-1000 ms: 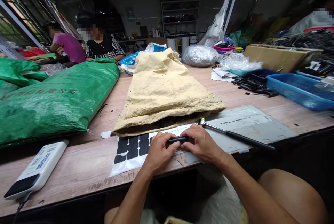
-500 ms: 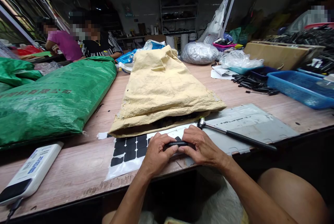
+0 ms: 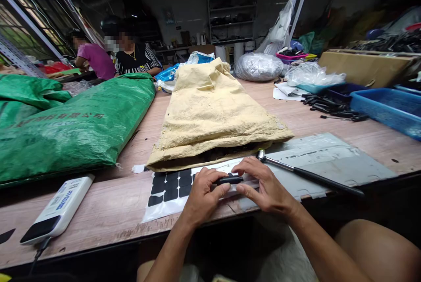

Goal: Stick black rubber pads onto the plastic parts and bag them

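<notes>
A short black cylindrical piece (image 3: 232, 180) is pinched between the thumb and fingers of my left hand (image 3: 204, 192). At its right end, my right hand (image 3: 265, 183) has thumb and fingers apart, with nothing visible between them. Beneath the hands lies a white sheet with black rounded-square stickers (image 3: 171, 187). Just beyond is a tan woven sack (image 3: 213, 111), its dark mouth facing me. A ratchet-like tool with a black handle (image 3: 324, 180) rests on a grey board (image 3: 355, 163) to the right.
A full green sack (image 3: 82, 128) and a white power bank with a cable (image 3: 59, 209) are at left. Black parts (image 3: 329, 105) lie beside a blue tray (image 3: 388, 108) at right. Two people (image 3: 98, 58) (image 3: 134, 60) sit across the table, far left.
My right hand has opened and drawn back from the right end of the black piece; my left hand still grips it. The whole view has shifted slightly, moving the scene rightward.
</notes>
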Demonstrator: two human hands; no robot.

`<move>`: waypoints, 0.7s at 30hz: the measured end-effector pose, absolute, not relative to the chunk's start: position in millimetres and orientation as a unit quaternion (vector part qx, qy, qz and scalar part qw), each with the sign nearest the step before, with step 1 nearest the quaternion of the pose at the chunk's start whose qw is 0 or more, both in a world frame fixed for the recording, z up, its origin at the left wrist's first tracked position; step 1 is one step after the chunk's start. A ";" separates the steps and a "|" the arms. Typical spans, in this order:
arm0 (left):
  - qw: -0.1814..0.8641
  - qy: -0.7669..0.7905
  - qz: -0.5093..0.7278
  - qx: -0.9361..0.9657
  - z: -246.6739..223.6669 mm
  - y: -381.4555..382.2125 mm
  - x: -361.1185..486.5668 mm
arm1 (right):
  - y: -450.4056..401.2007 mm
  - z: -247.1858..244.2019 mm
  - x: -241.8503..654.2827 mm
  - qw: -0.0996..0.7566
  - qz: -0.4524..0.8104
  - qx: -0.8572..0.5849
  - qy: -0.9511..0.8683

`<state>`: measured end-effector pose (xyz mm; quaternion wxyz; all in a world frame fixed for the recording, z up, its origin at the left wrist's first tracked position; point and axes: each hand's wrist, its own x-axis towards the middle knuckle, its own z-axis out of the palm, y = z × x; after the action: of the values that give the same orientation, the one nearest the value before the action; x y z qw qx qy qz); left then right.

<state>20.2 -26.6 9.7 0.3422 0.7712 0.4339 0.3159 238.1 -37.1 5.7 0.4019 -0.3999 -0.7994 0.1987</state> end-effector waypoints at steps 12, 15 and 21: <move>0.355 0.496 0.066 0.789 -46.3 -122.2 12.3 | -39.7 4.1 243.6 0.469 0.217 -0.368 -0.773; 0.371 0.517 0.016 0.772 -51.6 -127.2 11.0 | -39.0 3.6 242.4 0.466 0.210 -0.373 -0.774; 0.371 0.465 0.200 0.779 8.6 -91.6 28.6 | -39.5 1.3 240.6 0.467 0.202 -0.383 -0.771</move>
<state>28.6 -91.6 8.6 0.3709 0.7788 0.4647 0.2000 240.6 -39.5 1.3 0.4675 -0.3831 -0.7706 0.2023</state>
